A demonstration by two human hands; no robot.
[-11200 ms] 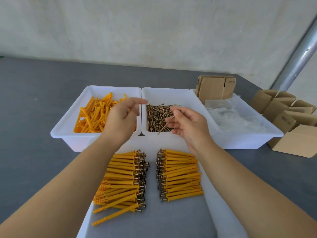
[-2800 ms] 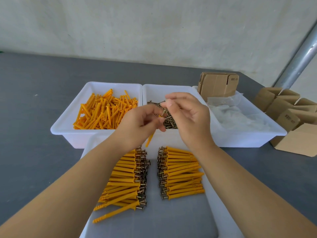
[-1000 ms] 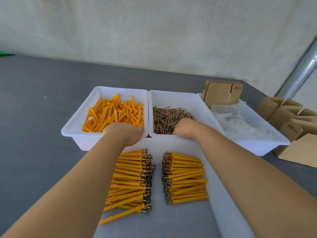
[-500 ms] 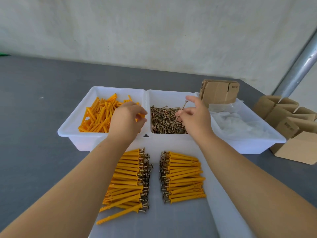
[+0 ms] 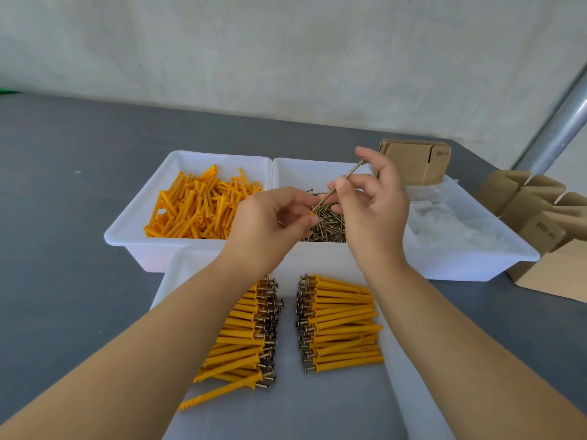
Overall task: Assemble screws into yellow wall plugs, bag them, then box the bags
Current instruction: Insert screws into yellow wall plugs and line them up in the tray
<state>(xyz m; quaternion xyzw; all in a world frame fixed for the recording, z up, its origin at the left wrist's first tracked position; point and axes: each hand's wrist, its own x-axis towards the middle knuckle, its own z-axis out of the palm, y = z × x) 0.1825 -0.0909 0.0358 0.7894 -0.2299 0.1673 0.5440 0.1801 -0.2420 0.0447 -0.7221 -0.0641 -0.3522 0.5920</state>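
Assembly step: right hand [image 5: 374, 204] pinching a screw [image 5: 338, 188], left hand [image 5: 270, 223] gripping a yellow plug [image 5: 311, 213], tips meeting. Next: aligning and pushing fully home.

A grey bench [image 5: 79, 249] carried three white bins [image 5: 127, 236] side by side, a white tray [image 5: 178, 271] before them, and cardboard boxes [image 5: 556, 274] at its right.
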